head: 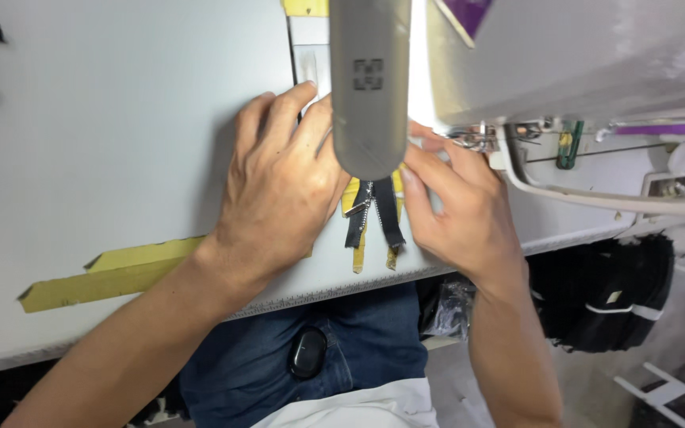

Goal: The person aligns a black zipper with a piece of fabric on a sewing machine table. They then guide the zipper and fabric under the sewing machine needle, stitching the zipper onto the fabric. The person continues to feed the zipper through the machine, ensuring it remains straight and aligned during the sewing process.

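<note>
Hands: left hand (279,186) flat, right hand (457,202) pinching black zipper (376,212) | sewing machine (564,63) | table (112,135)

bench (120,119): carries everything; near edge runs along the person's lap
sewing machine (564,55): on bench, far right; its head (370,79) hangs over the centre
zipper (374,214): flat on bench, under machine head, btwn both hands
left hand (279,190): on bench, just left of zipper
right hand (457,206): just right of zipper, below machine arm
tape strip (105,273): on bench, left of left hand, nr front edge
</note>
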